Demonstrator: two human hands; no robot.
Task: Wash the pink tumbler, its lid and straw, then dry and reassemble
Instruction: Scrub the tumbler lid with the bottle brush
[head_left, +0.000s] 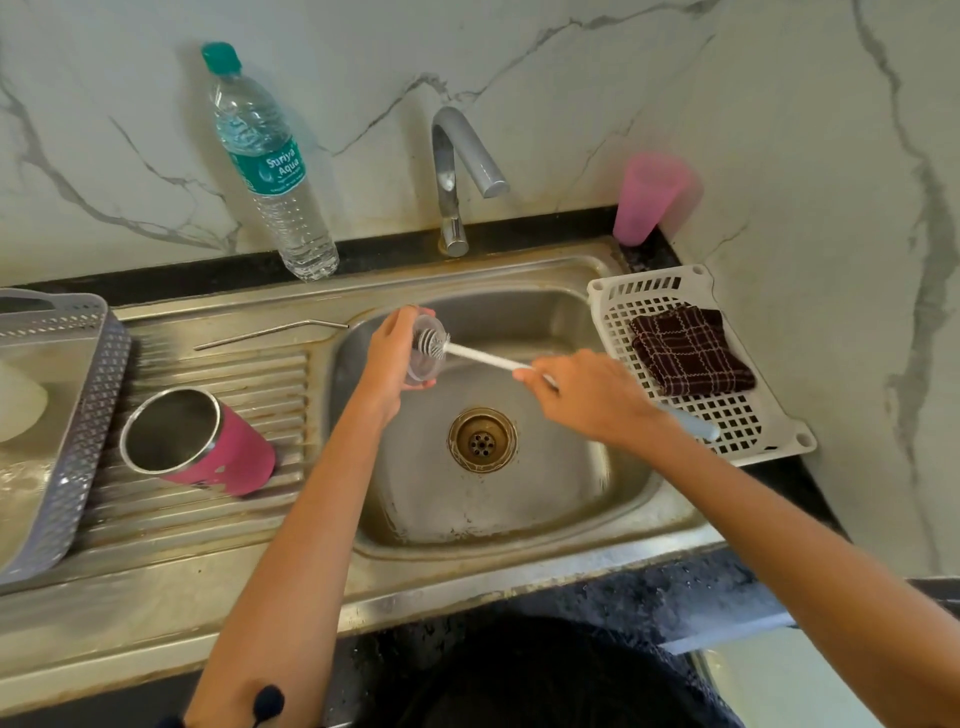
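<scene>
The left hand (387, 358) gripped the lid (420, 373) over the sink (519, 499) for drips; the right hand (592, 395) gripped the brush (483, 357) to scrub it

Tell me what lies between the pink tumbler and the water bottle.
The metal straw lies on the ribbed drainboard between the pink tumbler and the water bottle, touching neither; the head view shows it.

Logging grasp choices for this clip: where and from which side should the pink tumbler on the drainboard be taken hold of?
Probably round its pink body, from above, fingers spanning its width. The pink tumbler lies on its side on the ridged drainboard, open mouth facing left, so the curved wall is exposed on top.
</scene>
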